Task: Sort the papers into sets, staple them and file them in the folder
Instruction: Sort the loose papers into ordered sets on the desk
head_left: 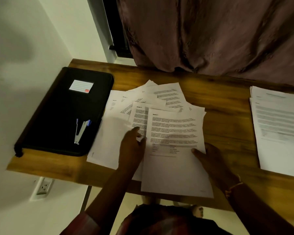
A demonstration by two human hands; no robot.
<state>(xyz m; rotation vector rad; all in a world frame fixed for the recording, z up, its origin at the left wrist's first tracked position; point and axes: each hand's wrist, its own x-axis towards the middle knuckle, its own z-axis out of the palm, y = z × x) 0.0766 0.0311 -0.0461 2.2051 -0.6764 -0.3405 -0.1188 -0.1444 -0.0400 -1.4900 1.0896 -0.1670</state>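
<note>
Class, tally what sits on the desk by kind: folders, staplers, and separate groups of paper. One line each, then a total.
Black folder: 1
Stapler: 1
Paper groups: 2, the loose spread and the right-hand stack
Total: 4

The scene is viewed from a single head-worn wide-angle camera, aimed steeply forward and down, close over the wooden desk (219, 106), with the wall at left and the curtain (210, 34) far.

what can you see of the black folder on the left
The black folder lies flat and closed at the desk's left end, against the wall. It has rounded corners and a white lined label with a small red patch. A stapler rests on its cover, and loose papers meet its right edge.
</note>
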